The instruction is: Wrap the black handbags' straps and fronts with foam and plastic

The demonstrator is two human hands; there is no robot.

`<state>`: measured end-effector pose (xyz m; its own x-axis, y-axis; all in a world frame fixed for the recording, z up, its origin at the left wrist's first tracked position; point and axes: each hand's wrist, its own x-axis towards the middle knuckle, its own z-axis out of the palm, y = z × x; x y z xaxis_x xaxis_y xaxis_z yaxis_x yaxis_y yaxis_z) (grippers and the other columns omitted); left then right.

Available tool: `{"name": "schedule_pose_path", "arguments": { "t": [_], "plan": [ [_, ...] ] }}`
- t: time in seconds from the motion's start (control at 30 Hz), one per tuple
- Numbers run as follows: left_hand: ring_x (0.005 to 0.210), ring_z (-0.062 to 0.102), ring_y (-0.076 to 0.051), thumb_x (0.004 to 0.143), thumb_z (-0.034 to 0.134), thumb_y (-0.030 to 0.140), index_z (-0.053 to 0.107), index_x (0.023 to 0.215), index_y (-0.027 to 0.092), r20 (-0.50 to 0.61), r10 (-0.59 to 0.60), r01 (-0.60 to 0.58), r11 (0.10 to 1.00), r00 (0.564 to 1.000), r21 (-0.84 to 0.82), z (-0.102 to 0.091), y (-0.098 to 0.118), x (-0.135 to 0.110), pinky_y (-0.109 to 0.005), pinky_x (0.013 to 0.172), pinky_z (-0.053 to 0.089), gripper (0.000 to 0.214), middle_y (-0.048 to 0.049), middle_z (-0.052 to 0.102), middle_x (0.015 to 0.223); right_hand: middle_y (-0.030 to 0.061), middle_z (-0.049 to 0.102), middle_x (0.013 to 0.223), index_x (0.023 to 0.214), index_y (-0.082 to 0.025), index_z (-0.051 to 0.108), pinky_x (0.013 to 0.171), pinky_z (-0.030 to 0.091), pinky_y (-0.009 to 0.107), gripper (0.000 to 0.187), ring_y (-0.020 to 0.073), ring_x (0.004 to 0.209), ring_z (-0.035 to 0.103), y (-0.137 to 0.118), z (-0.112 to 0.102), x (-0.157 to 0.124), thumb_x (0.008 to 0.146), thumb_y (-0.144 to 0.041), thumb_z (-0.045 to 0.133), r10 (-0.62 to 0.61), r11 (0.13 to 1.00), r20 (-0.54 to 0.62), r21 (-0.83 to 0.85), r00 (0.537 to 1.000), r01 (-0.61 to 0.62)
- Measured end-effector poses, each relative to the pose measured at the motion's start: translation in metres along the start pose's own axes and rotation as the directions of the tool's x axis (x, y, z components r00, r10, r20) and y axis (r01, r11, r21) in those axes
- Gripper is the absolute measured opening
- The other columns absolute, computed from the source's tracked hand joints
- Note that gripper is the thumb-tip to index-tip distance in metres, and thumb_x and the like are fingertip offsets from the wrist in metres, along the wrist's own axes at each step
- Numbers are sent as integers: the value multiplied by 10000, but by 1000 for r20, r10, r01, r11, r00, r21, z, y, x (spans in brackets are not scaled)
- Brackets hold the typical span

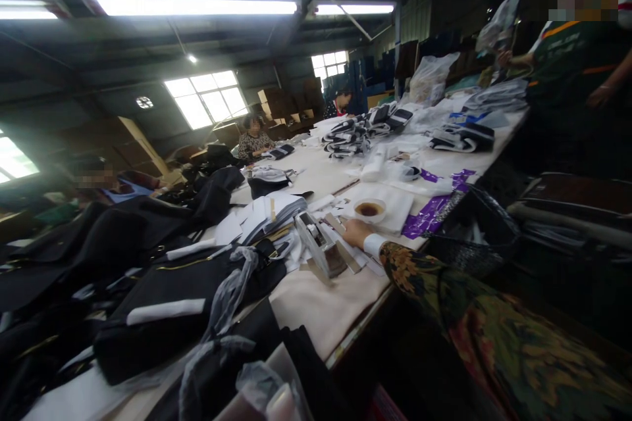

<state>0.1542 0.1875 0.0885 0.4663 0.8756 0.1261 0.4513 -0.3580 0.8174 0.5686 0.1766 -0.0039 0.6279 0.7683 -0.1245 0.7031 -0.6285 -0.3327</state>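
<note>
My right hand (pixel 358 233), at the end of a camouflage-patterned sleeve (pixel 474 309) with a white cuff, reaches onto the table. Its fingers are closed at a narrow greyish-brown piece (pixel 336 223) whose kind is blurred. Just left of the hand stands a tape dispenser (pixel 320 247). Behind the hand is a bowl of brown liquid (pixel 369 210). A stack of white papers (pixel 269 214) lies beyond the dispenser. Nearer to me on the left is a black bag (pixel 168 296) with a gold zip, white paper rolls and clear plastic on it. My left hand is out of view.
Black bags (pixel 113 230) crowd the table's left side. Bundles of black-and-white items (pixel 345 135) lie farther back. Purple plastic (pixel 434 207) and a dark bin (pixel 474 230) are at the right edge. A person in green (pixel 577 66) stands right; several others sit across the table.
</note>
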Motion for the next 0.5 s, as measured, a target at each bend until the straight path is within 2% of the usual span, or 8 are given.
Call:
{"name": "schedule_pose_path", "arguments": {
  "t": [0.1,0.2,0.37,0.5],
  "plan": [
    [662,696,-386,618,693,713,779,897,453,-26,6,-8,999,1000,-48,2,-10,23,-555,596,585,391,5,587,439,98,652,1206,1174,-149,644,938,537,447,293,228,1073,644,5,0,-3,977,-364,607,1,1000,0,-14,1000,-1],
    [712,703,-423,567,720,696,777,954,459,-59,3,-6,998,998,-62,10,-19,26,-587,606,578,457,-9,626,469,104,650,1217,1176,-142,644,958,525,461,303,237,1097,637,5,0,-6,974,-365,612,7,1000,-1,-26,1000,-7],
    [792,709,-453,611,691,657,745,1091,457,-68,-30,26,997,997,-66,20,-24,33,-576,548,570,524,-34,697,595,101,641,1235,1197,-148,634,962,522,475,320,244,1110,631,-6,-1,-9,972,-374,612,1,1000,-2,-26,1000,-1],
    [848,703,-464,638,687,599,711,1125,516,-60,-80,75,993,995,-91,15,-25,48,-536,510,562,495,-20,685,583,115,641,1221,1192,-126,633,938,537,451,322,240,1086,639,-14,-3,-9,959,-349,638,-13,1000,6,-6,1000,13]
  ]
}}
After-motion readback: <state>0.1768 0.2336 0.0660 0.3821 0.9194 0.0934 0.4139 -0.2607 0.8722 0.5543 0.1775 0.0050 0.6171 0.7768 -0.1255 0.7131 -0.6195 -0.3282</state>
